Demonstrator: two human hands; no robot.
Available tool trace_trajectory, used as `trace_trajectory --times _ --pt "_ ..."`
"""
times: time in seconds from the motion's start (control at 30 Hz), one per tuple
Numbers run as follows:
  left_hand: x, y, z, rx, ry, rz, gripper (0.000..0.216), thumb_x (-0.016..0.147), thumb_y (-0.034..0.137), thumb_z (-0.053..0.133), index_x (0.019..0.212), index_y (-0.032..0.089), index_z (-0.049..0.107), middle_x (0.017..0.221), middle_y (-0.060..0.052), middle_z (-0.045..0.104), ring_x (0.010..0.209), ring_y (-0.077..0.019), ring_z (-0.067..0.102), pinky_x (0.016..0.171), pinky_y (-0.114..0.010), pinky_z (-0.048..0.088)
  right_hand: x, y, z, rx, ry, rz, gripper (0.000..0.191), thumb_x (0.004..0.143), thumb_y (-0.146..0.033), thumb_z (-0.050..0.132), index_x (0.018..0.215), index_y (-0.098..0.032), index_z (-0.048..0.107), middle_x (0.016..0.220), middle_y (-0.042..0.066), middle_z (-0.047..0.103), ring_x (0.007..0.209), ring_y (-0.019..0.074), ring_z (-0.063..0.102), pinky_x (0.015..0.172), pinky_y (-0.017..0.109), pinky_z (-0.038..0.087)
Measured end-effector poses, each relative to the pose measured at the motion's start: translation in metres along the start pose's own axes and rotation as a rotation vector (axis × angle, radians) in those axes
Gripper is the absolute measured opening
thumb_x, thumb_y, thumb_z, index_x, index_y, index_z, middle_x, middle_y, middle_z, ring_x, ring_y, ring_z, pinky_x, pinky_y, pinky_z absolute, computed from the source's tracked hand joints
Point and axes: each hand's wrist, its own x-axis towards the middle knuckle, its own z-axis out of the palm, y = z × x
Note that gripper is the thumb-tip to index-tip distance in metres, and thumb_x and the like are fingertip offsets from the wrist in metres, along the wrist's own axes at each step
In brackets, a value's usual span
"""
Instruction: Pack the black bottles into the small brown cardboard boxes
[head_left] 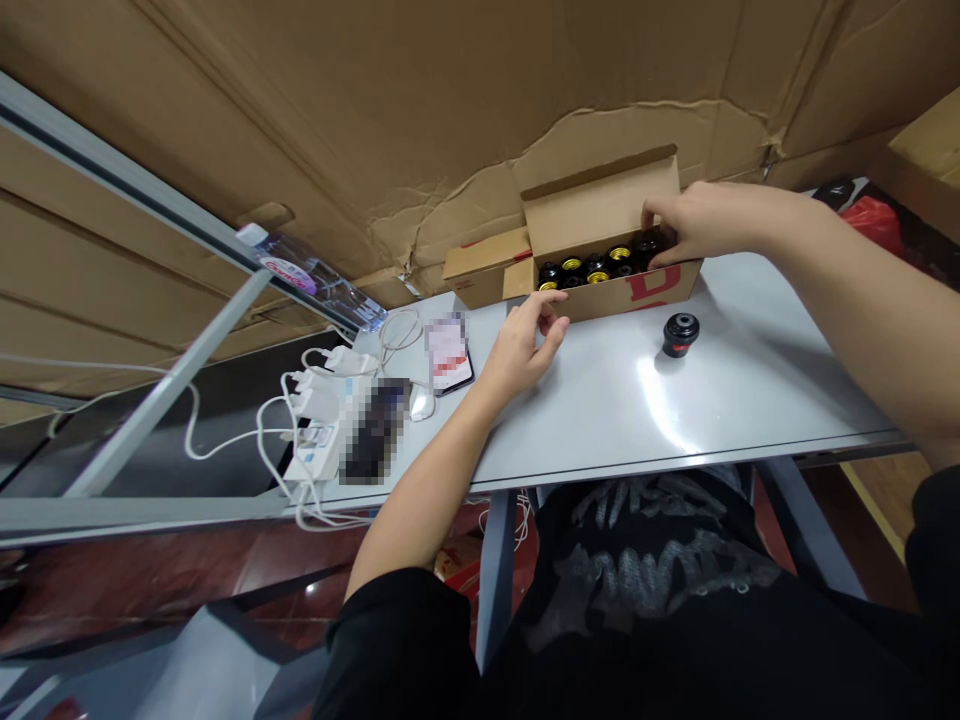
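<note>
An open cardboard box [600,240] sits on the white table [757,400], its lid standing up at the back. Inside lie several round black fittings with gold centres [596,268] in a row. My right hand [697,225] reaches over the box's right end, its fingers closing around the end black fitting [646,244]. My left hand [521,345] rests empty just in front of the box, fingertips near its front wall. A separate black fitting with a red base [681,335] stands on the table to the right.
A white power strip [322,430] with chargers and tangled white cables lies at the table's left, beside a white mouse [421,403] and a phone [450,355]. Corrugated cardboard sheets [375,120] line the wall behind. A red bag [874,222] lies at far right.
</note>
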Motion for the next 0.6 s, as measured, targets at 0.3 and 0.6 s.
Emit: trace_trajectory --times 0.3,0.6 --pt "0.0 -0.001 -0.002 0.015 -0.036 0.0 0.041 0.135 0.056 0.053 0.159 0.027 0.07 0.112 -0.007 0.084 0.1 -0.0263 0.078 0.103 -0.046 0.064 0.004 -0.004 0.009 0.013 0.035 -0.028 0.048 0.118 -0.02 0.09 0.164 -0.01 0.081 0.131 0.02 0.092 0.087 0.0218 0.057 0.088 0.042 0.044" --pt "0.001 0.0 -0.003 0.009 -0.05 0.003 0.035 0.134 0.049 0.057 0.155 0.026 0.073 0.112 -0.007 0.084 0.098 -0.0255 0.077 0.101 -0.046 0.063 0.004 -0.008 0.013 -0.058 0.092 -0.1 0.039 0.118 -0.016 0.089 0.156 -0.008 0.084 0.13 0.022 0.094 0.107 0.026 0.067 0.11 0.047 0.041"
